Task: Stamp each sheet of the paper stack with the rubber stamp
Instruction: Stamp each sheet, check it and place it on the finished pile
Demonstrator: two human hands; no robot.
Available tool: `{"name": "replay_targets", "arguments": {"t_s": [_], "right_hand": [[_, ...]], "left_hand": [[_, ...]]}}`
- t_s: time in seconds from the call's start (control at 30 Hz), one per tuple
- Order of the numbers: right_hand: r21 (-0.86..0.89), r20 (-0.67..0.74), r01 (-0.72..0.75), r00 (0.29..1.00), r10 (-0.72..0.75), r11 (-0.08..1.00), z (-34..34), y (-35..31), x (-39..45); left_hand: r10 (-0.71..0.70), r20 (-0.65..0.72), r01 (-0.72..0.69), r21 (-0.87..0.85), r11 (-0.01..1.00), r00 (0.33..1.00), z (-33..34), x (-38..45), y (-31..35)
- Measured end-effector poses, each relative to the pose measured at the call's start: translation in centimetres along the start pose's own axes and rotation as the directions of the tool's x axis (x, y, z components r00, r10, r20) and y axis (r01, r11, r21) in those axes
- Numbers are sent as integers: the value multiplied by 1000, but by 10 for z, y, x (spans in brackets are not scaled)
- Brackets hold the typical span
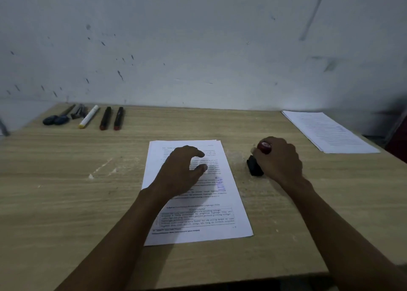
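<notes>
- The left hand (180,169) is lying palm-down over the upper half of the paper stack (198,202), fingers spread and loosely curled, gripping nothing; whether the fingertips are actually pressing on the top sheet cannot be told.
- The paper stack is sitting in the middle of the desk (66,202), printed side up, with a table of text near its lower edge and the corners of lower sheets peeking out at the top right.
- A faint blue-purple stamp mark (221,183) is showing on the top sheet, just right of the left hand's thumb.
- The right hand (279,158) is closing around the rubber stamp (256,164), clenched on its dark red knob, while the black base is resting on the bare desk just right of the stack, apart from the paper.
- A second pile of printed sheets (330,132) is lying at the far right corner of the desk, well apart from the main stack.
- Along the far left edge, scissors (57,118), a white marker with a yellow end (88,117) and two dark markers (112,118) are lying side by side near the wall (198,48).
</notes>
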State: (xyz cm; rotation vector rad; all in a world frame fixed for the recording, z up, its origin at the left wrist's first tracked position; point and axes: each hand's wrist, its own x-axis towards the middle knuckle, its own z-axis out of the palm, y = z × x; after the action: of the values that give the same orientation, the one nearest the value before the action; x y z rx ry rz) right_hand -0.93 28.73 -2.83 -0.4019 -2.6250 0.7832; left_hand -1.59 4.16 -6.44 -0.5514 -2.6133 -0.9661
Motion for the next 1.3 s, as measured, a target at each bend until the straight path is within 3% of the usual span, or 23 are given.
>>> {"name": "replay_targets", "arguments": {"t_s": [0.27, 0.7, 0.77, 0.9, 0.97, 1.07, 1.17, 1.3], "right_hand": [[-56, 18, 4, 1000, -3, 998, 9, -2, 5], [100, 110, 0, 994, -11, 995, 8, 1, -3], [59, 77, -6, 997, 2, 998, 5, -5, -11], [96, -138, 52, 990, -39, 994, 7, -16, -41], [100, -81, 61, 995, -53, 993, 13, -17, -57], [-36, 109, 43, 993, -39, 998, 27, -13, -78], [-132, 86, 111, 991, -100, 985, 40, -11, -87], [7, 63, 36, 997, -36, 999, 41, -17, -91]], "left_hand": [[-21, -35, 20, -34, 999, 999, -9, -1, -14], [-49, -51, 45, -80, 996, 998, -15, -6, -13], [-55, -60, 51, -77, 996, 997, -19, -7, -13], [-85, -78, 79, -72, 994, 993, -30, -14, -19], [-126, -90, 122, -49, 991, 988, -33, -19, -24], [-199, -63, 203, 64, 977, 978, -33, -31, -36], [-232, -15, 231, 151, 961, 973, -29, -41, -42], [-221, -44, 225, 189, 956, 974, -27, -45, -35]]}}
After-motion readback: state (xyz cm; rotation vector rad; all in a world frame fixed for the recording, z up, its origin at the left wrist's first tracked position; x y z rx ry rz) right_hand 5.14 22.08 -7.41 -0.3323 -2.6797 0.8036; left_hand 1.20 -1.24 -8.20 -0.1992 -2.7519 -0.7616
